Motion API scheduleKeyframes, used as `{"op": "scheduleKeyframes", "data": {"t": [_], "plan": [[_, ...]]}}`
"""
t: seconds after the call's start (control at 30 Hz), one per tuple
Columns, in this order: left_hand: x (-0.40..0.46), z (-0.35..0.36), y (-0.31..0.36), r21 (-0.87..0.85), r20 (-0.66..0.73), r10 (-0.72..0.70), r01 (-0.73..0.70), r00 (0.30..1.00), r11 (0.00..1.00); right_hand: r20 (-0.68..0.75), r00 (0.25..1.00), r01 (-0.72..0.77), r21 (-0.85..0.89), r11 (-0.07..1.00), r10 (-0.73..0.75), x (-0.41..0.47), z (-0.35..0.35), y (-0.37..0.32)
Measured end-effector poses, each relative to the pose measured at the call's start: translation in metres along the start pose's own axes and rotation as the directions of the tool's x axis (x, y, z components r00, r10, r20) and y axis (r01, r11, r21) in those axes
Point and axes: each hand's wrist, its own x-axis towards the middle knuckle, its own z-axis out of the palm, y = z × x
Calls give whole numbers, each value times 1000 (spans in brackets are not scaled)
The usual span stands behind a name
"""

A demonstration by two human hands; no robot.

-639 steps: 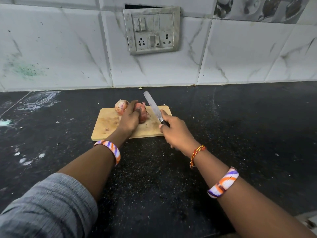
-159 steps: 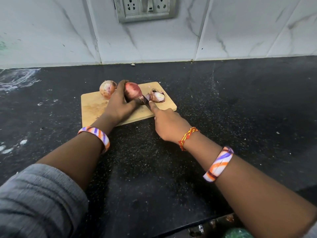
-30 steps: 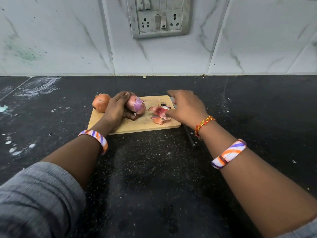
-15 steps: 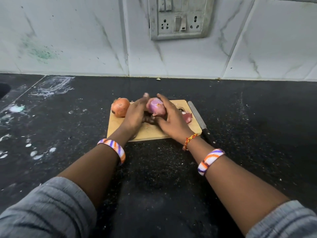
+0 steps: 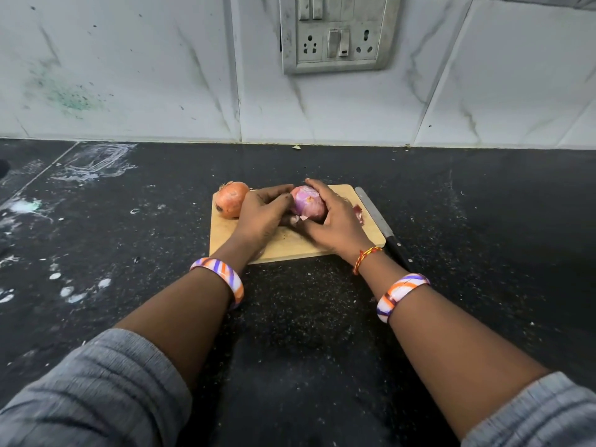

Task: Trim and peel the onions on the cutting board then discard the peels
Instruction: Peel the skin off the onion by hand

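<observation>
A pale purple, partly peeled onion (image 5: pixel 308 205) is held over the wooden cutting board (image 5: pixel 283 245) between both hands. My left hand (image 5: pixel 263 214) grips its left side with curled fingers. My right hand (image 5: pixel 335 224) cups its right side, fingers wrapped over the top. An unpeeled orange-brown onion (image 5: pixel 231 199) sits at the board's far left corner, just left of my left hand. A few reddish peel scraps (image 5: pixel 358 211) show on the board behind my right hand. The knife (image 5: pixel 374 214) lies along the board's right edge, untouched.
The board lies on a black speckled countertop (image 5: pixel 483 240) with white smears at the left. A white tiled wall (image 5: pixel 129 75) with a switch and socket plate (image 5: pixel 337 33) stands behind. My grey sleeves fill the bottom corners.
One second ago my right hand was at the peel scraps near the knife. It has since moved left onto the onion, which both hands now hold.
</observation>
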Motion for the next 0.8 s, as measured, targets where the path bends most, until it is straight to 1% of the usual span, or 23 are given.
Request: {"op": "scheduleKeyframes", "data": {"t": [0.13, 0.37, 0.47, 0.53, 0.63, 0.73, 0.8], "plan": [[0, 0, -1, 92, -40, 44, -40, 998, 995, 0, 1000, -11, 48, 999, 11, 1, -2, 0], [1, -2, -5, 208, -61, 108, -93, 992, 974, 14, 999, -34, 90, 995, 33, 1, -6, -2], [3, -5, -6, 142, -89, 71, -58, 993, 988, -5, 999, -36, 134, 990, 37, 1, -6, -2], [2, -5, -4, 104, -83, 72, -64, 994, 993, -22, 998, -51, 151, 987, 55, 2, -4, -1], [-3, -2, 0, 84, -24, 117, -114, 993, 990, -25, 996, -77, 119, 990, 80, 4, -3, 0], [-5, -1, 2, 75, 52, 148, -152, 988, 986, -66, 996, -58, 114, 992, 66, 4, -3, 0], [-4, -2, 2, 66, 51, 155, -158, 987, 985, -69, 996, -43, 138, 990, 53, 4, -1, -1]]}}
